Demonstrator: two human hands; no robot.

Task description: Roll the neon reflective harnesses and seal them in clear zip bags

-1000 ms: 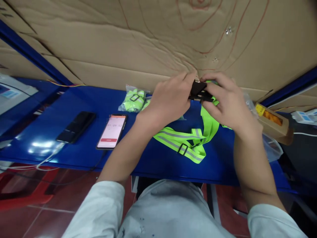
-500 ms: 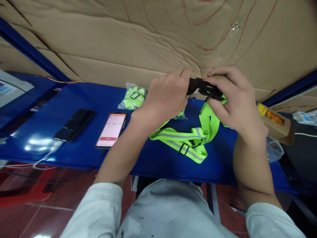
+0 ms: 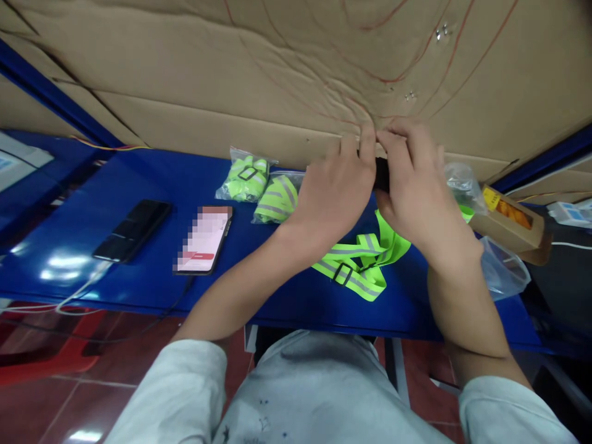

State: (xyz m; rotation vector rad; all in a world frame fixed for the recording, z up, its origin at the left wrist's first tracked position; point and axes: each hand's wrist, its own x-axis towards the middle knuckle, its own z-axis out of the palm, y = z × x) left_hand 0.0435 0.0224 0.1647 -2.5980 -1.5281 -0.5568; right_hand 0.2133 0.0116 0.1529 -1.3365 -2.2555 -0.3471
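Two bare hands meet above the far part of the bench. Left hand (image 3: 340,191): narrow grip, fingers bent against one end of a small, flat black piece (image 3: 382,174). Right hand (image 3: 411,182): also a narrow grip, thumb below and fingers above the same piece, which shows only in the gap between the hands; I cannot tell its full shape from here.

Below and between the forearms, a neon yellow-green fabric strap with a grey stripe (image 3: 365,285) lies in folded loops, threaded with a rectangular black buckle (image 3: 337,272). Beyond the left forearm, two clear plastic bags, one (image 3: 246,177) just beside the other (image 3: 277,198), contain similar neon material. Farther left, a phone with a lit screen (image 3: 206,240) lies near a dark-screened black phone (image 3: 133,231) fitted with a white cable (image 3: 95,274).

To the right, beyond the right forearm, are a crumpled clear plastic bag (image 3: 504,271) and a brown cardboard box with a window showing orange contents (image 3: 513,225).

Support: a glossy blue bench (image 3: 277,299). Behind: an upright brown cardboard panel (image 3: 185,80) marked with curved red lines.
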